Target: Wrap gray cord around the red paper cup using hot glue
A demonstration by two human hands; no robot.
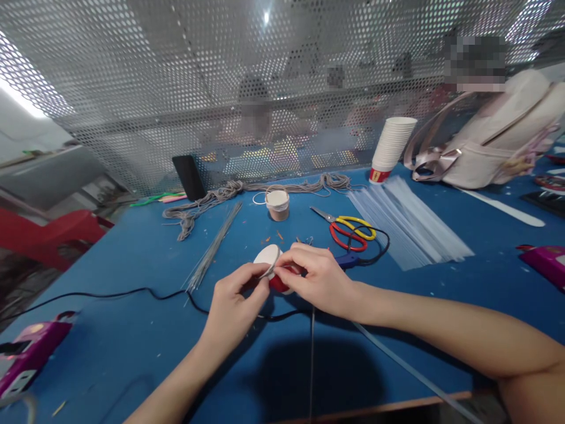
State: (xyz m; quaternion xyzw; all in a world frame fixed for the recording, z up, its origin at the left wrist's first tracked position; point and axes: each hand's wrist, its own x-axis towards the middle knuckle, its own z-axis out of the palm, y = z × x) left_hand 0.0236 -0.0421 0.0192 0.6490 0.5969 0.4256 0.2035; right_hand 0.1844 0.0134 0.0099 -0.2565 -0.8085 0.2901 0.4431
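Note:
My left hand (242,294) is closed, thumb and fingers pinching the edge of a round white disc (266,257). My right hand (320,280) pinches at the disc's right edge, where a thin grey cord seems to run along the rim. A length of grey cord (312,359) hangs from under that hand to the table's front edge. Just below the disc shows a red and white paper cup (279,284), partly hidden by the fingers; whether it is joined to the disc I cannot tell. Behind them stands a small cup (278,205) with a brown band and white top.
Scissors (348,229), a blue-handled tool (347,260) with a black cable and clear plastic strips (406,224) lie to the right. Thin wires (214,250) and grey cord bundles (229,189) lie left and behind. Stacked paper cups (392,147), a phone (189,176) and a backpack (489,141) line the mesh partition.

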